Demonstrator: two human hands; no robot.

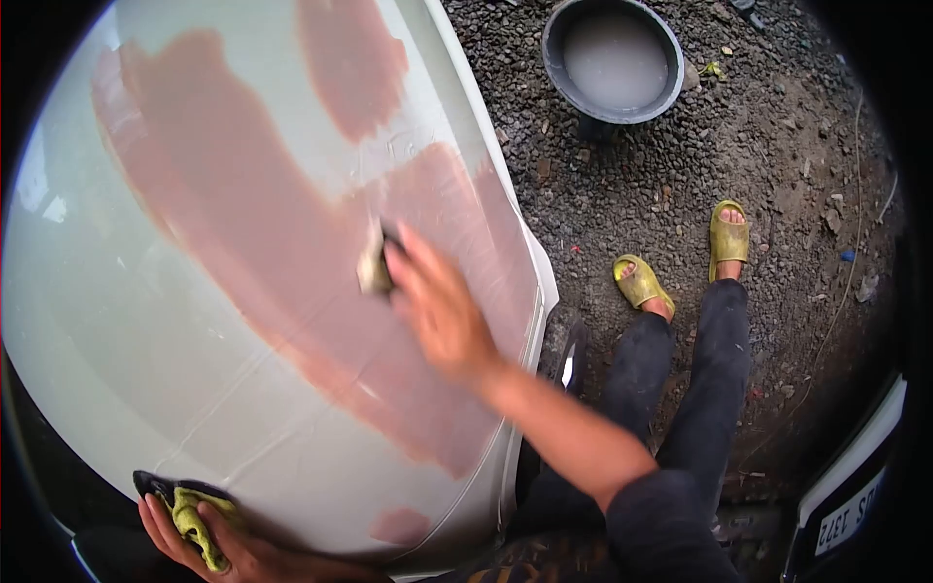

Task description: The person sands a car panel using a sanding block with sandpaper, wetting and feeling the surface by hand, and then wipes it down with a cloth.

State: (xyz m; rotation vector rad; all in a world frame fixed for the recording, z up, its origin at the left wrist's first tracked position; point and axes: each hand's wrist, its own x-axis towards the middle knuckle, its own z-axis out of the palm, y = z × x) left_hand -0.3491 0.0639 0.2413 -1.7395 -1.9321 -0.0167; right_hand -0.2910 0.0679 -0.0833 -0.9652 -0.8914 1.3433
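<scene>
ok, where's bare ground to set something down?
Gravel between the bucket and the yellow sandals; stony dirt between the sandals and the blue scrap. Crowded: the narrow gap between the dark trousers and the painted panel.

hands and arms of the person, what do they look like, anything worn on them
The right hand, partly blurred by motion, shows no glove. Its forearm is bare, with no watch or band visible; a plain dark sleeve covers the arm above. The left hand is ungloved too, and its sleeve is not in view.
</scene>
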